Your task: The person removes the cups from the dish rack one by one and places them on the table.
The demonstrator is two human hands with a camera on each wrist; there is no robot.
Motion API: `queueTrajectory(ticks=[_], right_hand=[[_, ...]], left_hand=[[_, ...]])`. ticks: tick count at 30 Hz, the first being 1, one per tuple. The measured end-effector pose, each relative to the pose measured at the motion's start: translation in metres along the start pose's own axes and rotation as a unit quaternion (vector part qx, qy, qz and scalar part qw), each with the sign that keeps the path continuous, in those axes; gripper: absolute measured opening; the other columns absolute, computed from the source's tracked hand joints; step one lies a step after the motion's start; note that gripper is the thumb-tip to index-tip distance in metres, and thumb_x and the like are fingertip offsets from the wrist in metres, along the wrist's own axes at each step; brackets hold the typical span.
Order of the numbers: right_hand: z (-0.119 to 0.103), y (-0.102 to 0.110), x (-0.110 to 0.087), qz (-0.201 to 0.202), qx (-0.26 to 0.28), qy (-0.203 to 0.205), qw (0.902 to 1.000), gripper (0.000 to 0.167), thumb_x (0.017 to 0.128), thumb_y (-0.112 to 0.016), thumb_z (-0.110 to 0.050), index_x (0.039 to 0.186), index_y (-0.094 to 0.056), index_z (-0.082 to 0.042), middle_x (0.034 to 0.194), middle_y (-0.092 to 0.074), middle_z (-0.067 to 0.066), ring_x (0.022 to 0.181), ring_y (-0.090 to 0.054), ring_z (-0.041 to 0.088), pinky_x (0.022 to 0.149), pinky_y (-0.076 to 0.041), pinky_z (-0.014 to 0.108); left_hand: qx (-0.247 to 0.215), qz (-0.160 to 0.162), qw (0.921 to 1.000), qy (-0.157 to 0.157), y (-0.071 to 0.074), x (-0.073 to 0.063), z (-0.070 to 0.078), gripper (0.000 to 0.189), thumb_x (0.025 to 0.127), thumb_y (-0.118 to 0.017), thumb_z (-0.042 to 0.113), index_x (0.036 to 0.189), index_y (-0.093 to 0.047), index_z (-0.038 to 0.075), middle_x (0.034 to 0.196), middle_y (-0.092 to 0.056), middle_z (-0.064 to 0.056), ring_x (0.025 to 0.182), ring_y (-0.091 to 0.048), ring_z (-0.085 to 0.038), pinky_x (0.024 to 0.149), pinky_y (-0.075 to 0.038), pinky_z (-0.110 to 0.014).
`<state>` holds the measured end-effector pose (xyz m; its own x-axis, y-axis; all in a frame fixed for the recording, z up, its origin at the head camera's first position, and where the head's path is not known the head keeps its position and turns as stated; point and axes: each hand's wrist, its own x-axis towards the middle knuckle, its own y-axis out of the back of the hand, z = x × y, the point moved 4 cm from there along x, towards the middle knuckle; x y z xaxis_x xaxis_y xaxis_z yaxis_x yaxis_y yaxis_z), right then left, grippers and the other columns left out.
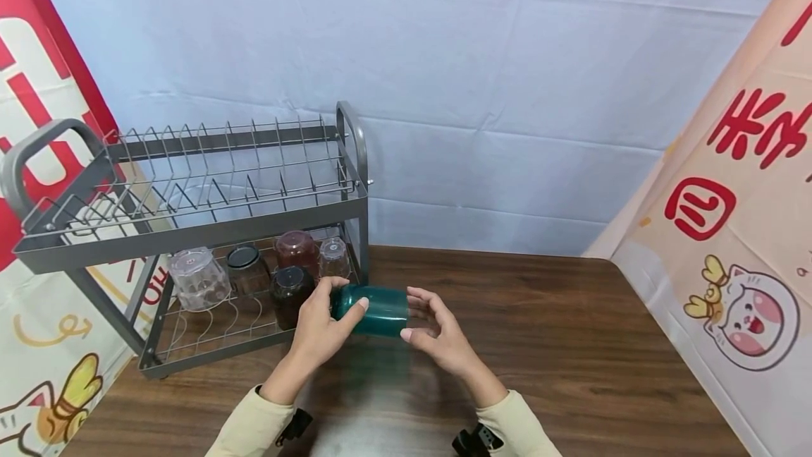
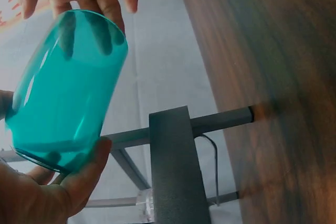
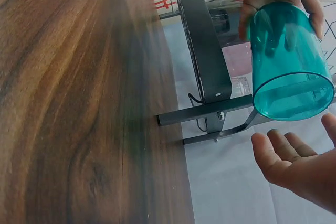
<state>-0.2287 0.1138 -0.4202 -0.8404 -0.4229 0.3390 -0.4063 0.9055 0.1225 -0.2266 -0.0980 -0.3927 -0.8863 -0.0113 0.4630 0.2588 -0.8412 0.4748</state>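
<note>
A translucent teal cup (image 1: 379, 310) lies on its side in the air above the table, its open mouth toward the right. My left hand (image 1: 325, 323) grips it around the base end, thumb along the near side. My right hand (image 1: 446, 339) is at the mouth end, fingers spread and loosely bent. In the right wrist view, a small gap shows between the right fingertips (image 3: 273, 148) and the cup's rim. Just left of the left hand, a dark cup (image 1: 290, 296) stands upside down on the rack's lower shelf.
A grey two-tier dish rack (image 1: 190, 231) stands at the left, its upper wire tier above the cups. Its lower shelf also holds a clear faceted cup (image 1: 199, 281), a grey cup (image 1: 247, 270), a reddish cup (image 1: 297, 251) and a small clear cup (image 1: 334, 257). The wooden table (image 1: 571, 344) extends rightward.
</note>
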Motion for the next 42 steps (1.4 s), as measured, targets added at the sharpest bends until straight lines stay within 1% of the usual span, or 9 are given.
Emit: queueTrajectory(ticks=[9,14,20,23,27,31,35,38,42], right_hand=[[0.002,-0.005,0.002,-0.013,0.036,0.000,0.9993,0.058,0.089,-0.058,-0.007,0.141,-0.032,-0.008,0.132,-0.036,0.023,0.115,-0.040,0.041,0.080,-0.049,0.037],[0.002,-0.005,0.003,0.011,0.045,0.005,0.9989,0.060,0.088,-0.059,-0.008,0.141,-0.032,-0.009,0.132,-0.035,0.024,0.115,-0.040,0.038,0.081,-0.048,0.036],[0.005,-0.005,0.004,0.028,0.086,0.022,0.9957,0.058,0.086,-0.060,-0.006,0.138,-0.033,-0.002,0.120,-0.038,0.025,0.104,-0.048,0.031,0.076,-0.049,0.034],[0.004,-0.006,0.004,0.034,0.096,0.040,0.9940,0.056,0.085,-0.061,-0.006,0.135,-0.036,0.000,0.117,-0.039,0.025,0.099,-0.049,0.028,0.075,-0.049,0.033],[0.002,-0.007,0.003,0.038,0.105,0.053,0.9923,0.058,0.084,-0.061,-0.005,0.133,-0.033,0.006,0.116,-0.040,0.026,0.098,-0.048,0.027,0.074,-0.049,0.033],[0.000,-0.007,0.002,0.037,0.105,0.052,0.9924,0.058,0.084,-0.060,-0.001,0.132,-0.031,0.010,0.116,-0.040,0.026,0.099,-0.048,0.026,0.074,-0.050,0.033],[-0.006,-0.006,0.003,0.037,0.090,0.052,0.9939,0.054,0.083,-0.062,0.001,0.131,-0.037,0.005,0.115,-0.042,0.026,0.100,-0.048,0.027,0.074,-0.051,0.035],[-0.010,-0.004,0.005,0.038,0.067,0.041,0.9962,0.054,0.082,-0.063,0.001,0.131,-0.040,0.000,0.115,-0.042,0.026,0.103,-0.045,0.035,0.073,-0.051,0.036],[-0.012,0.000,0.006,0.043,0.030,0.016,0.9985,0.055,0.081,-0.064,0.000,0.132,-0.042,-0.003,0.116,-0.040,0.029,0.104,-0.039,0.046,0.071,-0.051,0.036]], left_hand=[[-0.023,-0.021,0.9995,0.004,-0.006,-0.004,-0.002,0.045,0.083,-0.069,0.034,0.116,-0.051,0.010,0.109,-0.057,-0.008,0.085,-0.053,-0.020,0.069,-0.047,-0.036],[-0.049,-0.025,0.9985,-0.002,-0.009,-0.006,-0.003,0.044,0.085,-0.067,0.033,0.117,-0.050,0.007,0.106,-0.057,-0.007,0.085,-0.053,-0.019,0.070,-0.047,-0.037],[-0.086,-0.034,0.9957,-0.012,-0.012,-0.007,-0.003,0.041,0.088,-0.064,0.030,0.118,-0.049,0.007,0.102,-0.056,-0.005,0.083,-0.052,-0.018,0.069,-0.048,-0.037],[-0.092,-0.035,0.9951,-0.015,-0.012,-0.007,-0.003,0.041,0.087,-0.064,0.029,0.119,-0.050,0.008,0.101,-0.056,-0.005,0.083,-0.052,-0.018,0.069,-0.048,-0.037],[-0.094,-0.039,0.9947,-0.016,-0.013,-0.008,-0.003,0.042,0.087,-0.065,0.028,0.120,-0.049,0.007,0.103,-0.056,-0.006,0.084,-0.052,-0.019,0.070,-0.048,-0.037],[-0.089,-0.048,0.9946,-0.021,-0.012,-0.008,-0.003,0.043,0.086,-0.065,0.028,0.121,-0.049,0.007,0.107,-0.055,-0.006,0.086,-0.053,-0.018,0.071,-0.048,-0.037],[-0.074,-0.057,0.9948,-0.038,-0.007,-0.008,-0.003,0.048,0.084,-0.067,0.030,0.123,-0.049,0.010,0.115,-0.053,-0.007,0.091,-0.054,-0.017,0.072,-0.049,-0.037],[-0.064,-0.061,0.9949,-0.049,-0.002,-0.007,-0.002,0.051,0.082,-0.070,0.031,0.125,-0.049,0.011,0.118,-0.052,-0.006,0.094,-0.055,-0.017,0.071,-0.050,-0.037],[-0.037,-0.071,0.9947,-0.064,0.002,-0.008,0.000,0.054,0.081,-0.071,0.034,0.125,-0.050,0.012,0.116,-0.051,-0.005,0.097,-0.057,-0.019,0.074,-0.051,-0.038]])
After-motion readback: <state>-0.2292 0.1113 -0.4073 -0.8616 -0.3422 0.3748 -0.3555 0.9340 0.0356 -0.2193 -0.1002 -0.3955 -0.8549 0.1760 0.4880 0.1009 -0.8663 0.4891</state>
